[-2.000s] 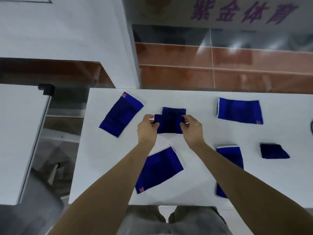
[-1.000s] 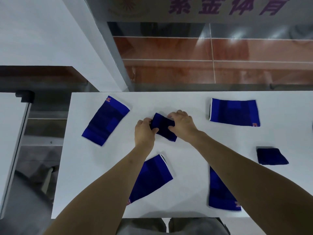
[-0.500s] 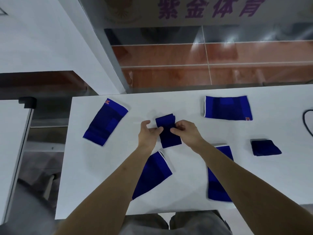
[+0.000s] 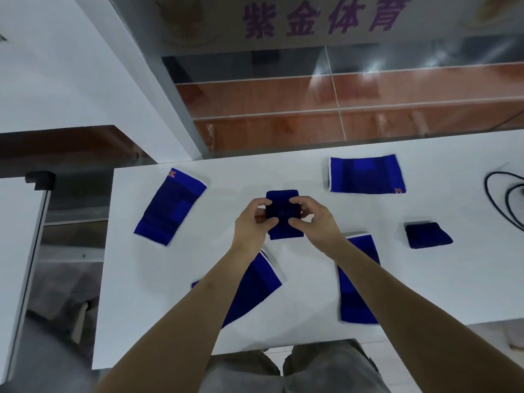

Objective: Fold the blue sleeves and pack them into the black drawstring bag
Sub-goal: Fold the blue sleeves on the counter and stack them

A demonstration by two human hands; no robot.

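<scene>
now both hands, left hand [image 4: 251, 222] and right hand [image 4: 313, 219], pinch the folded sleeve [image 4: 284, 214] in curled fingers, squared upright.

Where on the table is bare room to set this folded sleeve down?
Bare white table lies right of the folded piece, below the black cord. Another strip lies between the far flat sleeves. The near middle is crowded.

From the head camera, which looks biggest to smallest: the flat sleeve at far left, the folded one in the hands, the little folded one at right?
1. Flat sleeve at far left.
2. Folded sleeve in the hands, partly covered, so unsure.
3. Small folded sleeve at right, close to it.
</scene>
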